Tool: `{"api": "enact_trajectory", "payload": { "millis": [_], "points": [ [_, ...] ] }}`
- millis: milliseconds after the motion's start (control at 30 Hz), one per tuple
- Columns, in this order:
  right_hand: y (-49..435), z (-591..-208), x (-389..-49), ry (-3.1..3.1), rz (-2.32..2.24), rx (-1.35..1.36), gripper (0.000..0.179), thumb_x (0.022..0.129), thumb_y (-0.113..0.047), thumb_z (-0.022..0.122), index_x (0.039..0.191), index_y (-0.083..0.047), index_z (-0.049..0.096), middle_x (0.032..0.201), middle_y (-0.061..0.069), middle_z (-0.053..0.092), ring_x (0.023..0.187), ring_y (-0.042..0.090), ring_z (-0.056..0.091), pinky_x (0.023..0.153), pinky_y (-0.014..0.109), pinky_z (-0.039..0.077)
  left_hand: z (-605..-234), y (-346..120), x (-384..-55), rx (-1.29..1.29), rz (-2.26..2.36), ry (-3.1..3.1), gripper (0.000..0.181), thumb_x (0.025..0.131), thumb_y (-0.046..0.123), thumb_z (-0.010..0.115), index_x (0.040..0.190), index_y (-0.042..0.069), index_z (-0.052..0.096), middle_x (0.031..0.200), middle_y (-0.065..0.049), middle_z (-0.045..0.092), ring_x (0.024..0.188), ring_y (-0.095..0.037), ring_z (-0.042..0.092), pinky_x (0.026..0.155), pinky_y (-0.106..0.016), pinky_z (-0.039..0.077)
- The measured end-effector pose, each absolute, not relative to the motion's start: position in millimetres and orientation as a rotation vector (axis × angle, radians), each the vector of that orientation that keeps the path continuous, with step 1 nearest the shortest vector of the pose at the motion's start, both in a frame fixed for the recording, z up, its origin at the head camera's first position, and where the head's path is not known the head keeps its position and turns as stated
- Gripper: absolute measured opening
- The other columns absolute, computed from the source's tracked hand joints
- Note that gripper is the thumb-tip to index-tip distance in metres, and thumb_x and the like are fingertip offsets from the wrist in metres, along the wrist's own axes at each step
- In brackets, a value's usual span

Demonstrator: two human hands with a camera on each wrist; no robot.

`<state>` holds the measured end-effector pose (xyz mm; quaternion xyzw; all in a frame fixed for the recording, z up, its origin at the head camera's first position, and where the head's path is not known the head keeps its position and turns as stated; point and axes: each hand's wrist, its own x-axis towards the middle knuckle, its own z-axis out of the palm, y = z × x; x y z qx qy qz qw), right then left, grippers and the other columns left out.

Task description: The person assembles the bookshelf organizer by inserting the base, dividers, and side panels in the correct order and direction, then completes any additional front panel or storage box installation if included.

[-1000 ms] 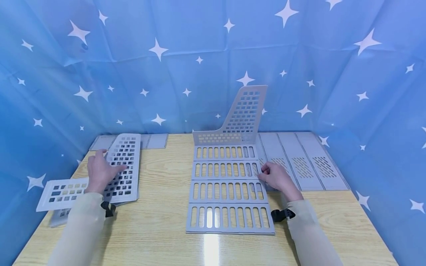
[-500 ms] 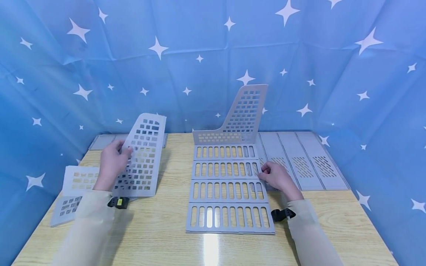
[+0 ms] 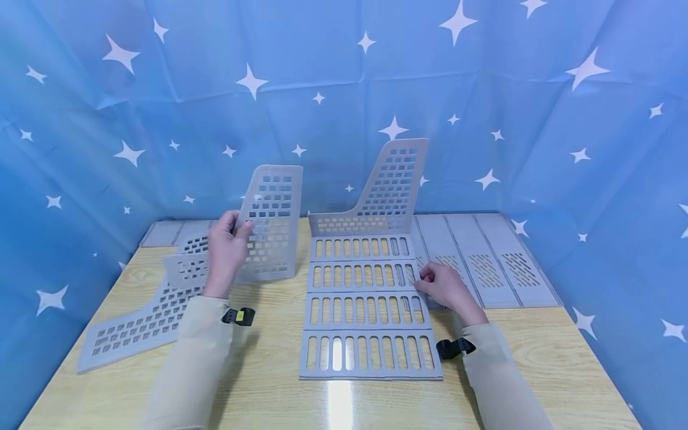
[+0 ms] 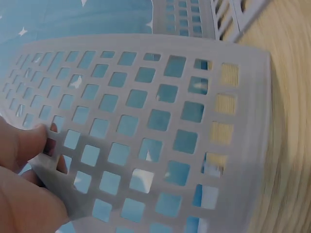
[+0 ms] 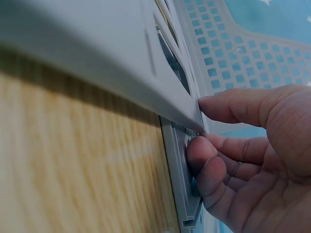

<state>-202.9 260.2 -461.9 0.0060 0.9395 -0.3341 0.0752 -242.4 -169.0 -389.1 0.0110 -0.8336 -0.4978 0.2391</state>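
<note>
My left hand point(image 3: 227, 251) grips an L-shaped grey plastic side panel point(image 3: 294, 230) full of small square holes. The panel is raised upright above the table, left of the slotted piece. In the left wrist view, the thumb lies on the near face of the panel point(image 4: 248, 141) and fingertips show behind it. My right hand point(image 3: 447, 289) pinches the right edge of a flat grey slotted panel assembly point(image 3: 371, 328), thumb on top and fingers beneath in the right wrist view. A matching L-shaped panel point(image 3: 421, 164) stands upright along the assembly's far edge.
Another perforated L-shaped panel point(image 3: 134, 348) lies at the table's left. Several flat grey panels point(image 3: 462, 233) with slanted slots lie at the back right, partly under the slotted assembly. More flat panels point(image 3: 163, 236) lie at the back left. A blue star-patterned curtain point(image 3: 301, 54) surrounds the wooden table.
My left hand has taken hold of the L-shaped panel, lifted it from the left and carried it right toward the slotted assembly. The right hand has stayed in place.
</note>
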Motion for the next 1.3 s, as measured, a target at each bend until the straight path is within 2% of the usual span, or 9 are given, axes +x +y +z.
{"api": "enact_trajectory", "payload": {
  "millis": [367,533,767,1033,1167,1300],
  "points": [
    [259,-463,-201,2.842,-1.001,0.026,0.021,0.098,-0.018,0.070,0.107,0.000,0.065,0.090,0.010,0.062,0.076,0.023,0.054,0.064,0.034,0.045,-404,-148,-255,-0.056,-1.493,-2.097,0.016,0.100,0.006,0.066,0.113,-0.004,0.068,0.084,-0.015,0.060,0.068,-0.011,0.047,0.059,-0.020,0.039],
    [259,-463,-201,2.839,-1.012,0.008,0.022,0.098,-0.018,0.069,0.108,0.000,0.065,0.091,0.010,0.063,0.076,0.022,0.054,0.064,0.034,0.045,-406,-144,-257,-0.091,-1.498,-2.066,0.015,0.101,0.008,0.066,0.111,-0.003,0.069,0.081,-0.015,0.058,0.067,-0.014,0.045,0.060,-0.024,0.037],
    [259,-463,-202,2.835,-1.015,0.024,0.020,0.097,-0.017,0.069,0.108,0.000,0.065,0.091,0.010,0.062,0.077,0.022,0.054,0.064,0.033,0.044,-408,-143,-261,-0.140,-1.541,-2.078,0.021,0.104,0.013,0.064,0.116,-0.003,0.068,0.084,-0.016,0.059,0.068,-0.016,0.045,0.060,-0.026,0.038],
    [257,-463,-203,2.858,-0.971,-0.035,0.042,0.098,-0.016,0.069,0.134,0.004,0.062,0.097,0.010,0.064,0.080,0.022,0.056,0.063,0.033,0.044,-418,-162,-266,-0.163,-1.620,-2.190,0.029,0.106,0.021,0.060,0.124,-0.002,0.062,0.099,-0.015,0.062,0.078,-0.015,0.051,0.067,-0.024,0.042],
    [257,-463,-203,2.865,-0.949,-0.062,0.043,0.098,-0.016,0.069,0.136,0.003,0.062,0.097,0.011,0.064,0.079,0.022,0.055,0.063,0.033,0.044,-422,-167,-266,-0.159,-1.563,-2.348,0.034,0.106,0.027,0.060,0.128,0.001,0.060,0.109,-0.016,0.064,0.086,-0.020,0.056,0.070,-0.028,0.046],
    [259,-464,-203,2.864,-0.934,-0.068,0.050,0.098,-0.017,0.069,0.142,0.004,0.058,0.103,0.014,0.066,0.083,0.024,0.055,0.065,0.033,0.044,-419,-164,-265,-0.208,-1.556,-2.385,0.030,0.106,0.024,0.061,0.124,0.000,0.058,0.109,-0.019,0.063,0.089,-0.028,0.060,0.071,-0.033,0.048]
  ]
}}
